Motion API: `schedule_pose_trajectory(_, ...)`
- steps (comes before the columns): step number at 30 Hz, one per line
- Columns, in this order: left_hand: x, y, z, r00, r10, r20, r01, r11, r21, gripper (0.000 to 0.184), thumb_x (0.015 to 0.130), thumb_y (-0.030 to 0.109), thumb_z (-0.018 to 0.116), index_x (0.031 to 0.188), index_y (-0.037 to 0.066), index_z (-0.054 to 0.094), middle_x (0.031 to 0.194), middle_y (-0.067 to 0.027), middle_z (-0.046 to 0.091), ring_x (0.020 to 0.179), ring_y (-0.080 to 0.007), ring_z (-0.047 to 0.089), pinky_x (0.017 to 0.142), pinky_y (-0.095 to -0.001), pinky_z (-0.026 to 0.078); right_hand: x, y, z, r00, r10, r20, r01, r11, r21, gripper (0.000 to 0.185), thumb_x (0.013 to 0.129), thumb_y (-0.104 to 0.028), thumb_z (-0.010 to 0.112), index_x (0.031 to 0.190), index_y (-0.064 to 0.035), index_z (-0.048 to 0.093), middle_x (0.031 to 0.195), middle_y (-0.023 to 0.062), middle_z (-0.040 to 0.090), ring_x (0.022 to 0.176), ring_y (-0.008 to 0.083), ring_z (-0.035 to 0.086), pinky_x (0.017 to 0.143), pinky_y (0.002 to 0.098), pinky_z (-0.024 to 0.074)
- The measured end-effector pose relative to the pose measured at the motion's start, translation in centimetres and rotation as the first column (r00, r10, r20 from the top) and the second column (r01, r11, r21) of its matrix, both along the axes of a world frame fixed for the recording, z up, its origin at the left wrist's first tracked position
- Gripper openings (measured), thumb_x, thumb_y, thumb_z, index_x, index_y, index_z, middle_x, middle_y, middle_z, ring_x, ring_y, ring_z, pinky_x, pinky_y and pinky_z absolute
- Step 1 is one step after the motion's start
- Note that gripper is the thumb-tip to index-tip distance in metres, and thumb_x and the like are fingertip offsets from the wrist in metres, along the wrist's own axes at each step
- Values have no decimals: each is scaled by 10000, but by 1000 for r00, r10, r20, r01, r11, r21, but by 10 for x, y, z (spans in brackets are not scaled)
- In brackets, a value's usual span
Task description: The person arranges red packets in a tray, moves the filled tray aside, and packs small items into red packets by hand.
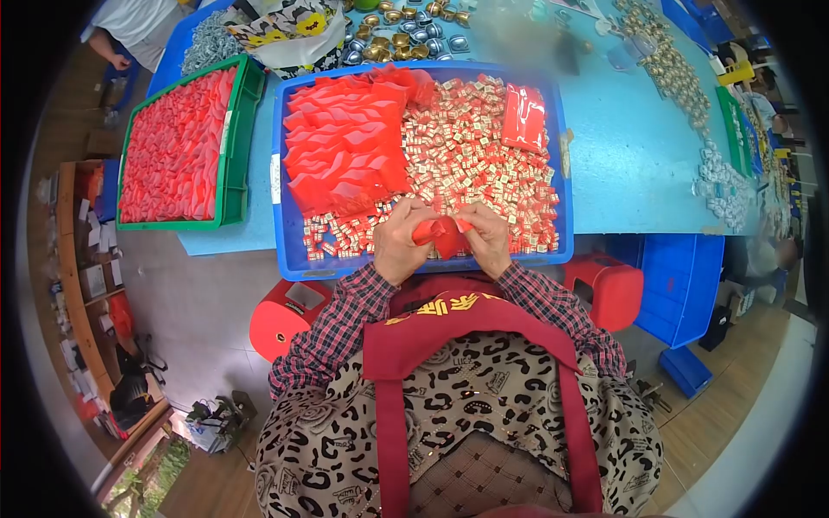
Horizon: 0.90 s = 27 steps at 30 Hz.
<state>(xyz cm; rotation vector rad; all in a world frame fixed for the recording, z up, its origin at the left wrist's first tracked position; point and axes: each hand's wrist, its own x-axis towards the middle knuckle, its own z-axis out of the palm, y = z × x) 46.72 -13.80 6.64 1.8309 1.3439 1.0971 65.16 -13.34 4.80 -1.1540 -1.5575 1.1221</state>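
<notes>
Holding a red pouch (449, 242) between both hands, just above the near part of a blue tray (345, 273). Gripping its left side in the left hand (401, 240), with fingers curled closed around a folded part. Pinching its upper right edge in the right hand (485, 239), with narrow fingers and thumb together. Below and beyond the hands, in the same tray, seeing many small red-and-white pieces (471, 129) spread loosely. On the tray's left, lying on top of these, seeing overlapping red pouches (341, 138); in the far right corner, a shiny red packet (523, 116).

Supporting the tray on a light blue table (630, 190). To its left, seeing a green crate (233, 142) full of red items (177, 147). Past the far rim, seeing gold and silver metal pieces (397, 39) beside a floral bag (294, 39). Farther right on the table, seeing scattered small metallic items (673, 73). Below the table's near edge, seeing red stools (615, 289) to either side and a large blue crate (682, 276) at right. At far left, seeing part of another person (138, 26).
</notes>
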Motion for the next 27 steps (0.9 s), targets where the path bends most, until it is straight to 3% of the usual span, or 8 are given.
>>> schedule_pose_trajectory(7, -10, 2, -11, 997, 55, 61, -49, 994, -96, 184, 677, 33, 731, 849, 50, 667, 895, -76, 615, 744, -212, 591, 642, -288, 462, -7, 5, -4, 998, 63, 9, -63, 998, 8, 155, 821, 3, 611, 938, -10, 711, 894, 54, 615, 742, 160, 554, 643, 243, 430)
schedule_pose_trajectory(12, -22, -6, 1, 1000, 6, -18, -15, 838, -545, 182, 681, 36, 723, 853, 57, 667, 793, -57, 623, 694, -223, 599, 649, -292, 469, -3, 24, -12, 927, 376, -14, -375, 926, 46, 185, 859, -48, 601, 1011, -24, 704, 963, 58, 635, 807, 175, 578, 704, 269, 459)
schedule_pose_trajectory(14, -28, -8, -6, 994, 53, -100, -80, 955, -287, 209, 669, 45, 719, 871, 75, 674, 795, -53, 626, 695, -240, 604, 635, -320, 473, 5, 55, -24, 857, 512, -65, -508, 859, 69, 206, 872, -68, 596, 1048, -33, 698, 989, 59, 639, 829, 182, 583, 727, 278, 467)
schedule_pose_trajectory(16, -30, -12, -12, 979, 118, -169, -122, 993, -11, 238, 657, 54, 716, 889, 93, 680, 797, -50, 630, 696, -256, 608, 621, -347, 477, 8, 85, -32, 955, 294, -29, -295, 942, -158, 240, 882, -135, 621, 1100, -51, 674, 1035, 72, 643, 861, 201, 596, 763, 303, 486)
schedule_pose_trajectory(19, -33, -8, -6, 962, 123, -243, -109, 992, 68, 229, 656, 44, 708, 879, 88, 677, 775, -45, 623, 668, -253, 595, 621, -339, 470, 0, 131, -55, 898, 140, 418, -219, 965, 146, 250, 861, -109, 644, 1105, -57, 654, 1007, 73, 656, 898, 207, 623, 779, 313, 502)
schedule_pose_trajectory(21, -34, -3, -1, 943, 120, -311, -78, 987, 143, 221, 654, 35, 700, 869, 82, 674, 752, -40, 616, 640, -249, 583, 620, -331, 464, -5, 146, -76, 489, 29, 872, -463, 856, 231, 187, 888, -131, 634, 1065, -75, 656, 983, 69, 649, 852, 205, 621, 763, 313, 501)
schedule_pose_trajectory(26, -40, 0, 1, 906, 135, -400, -84, 986, 142, 259, 639, 35, 684, 891, 93, 667, 765, -41, 602, 648, -257, 576, 610, -345, 462, -9, 155, -74, 435, 179, 882, -330, 944, -28, 174, 895, -147, 633, 1060, -91, 642, 933, 65, 644, 794, 215, 621, 692, 322, 500)
schedule_pose_trajectory(27, -42, 2, 1, 905, 147, -400, -95, 985, 145, 259, 639, 35, 684, 891, 93, 667, 765, -41, 602, 648, -257, 576, 610, -345, 462, -12, 149, -57, 720, 253, 646, -262, 961, -84, 175, 894, -158, 640, 1055, -89, 636, 897, 58, 646, 762, 212, 626, 653, 324, 494)
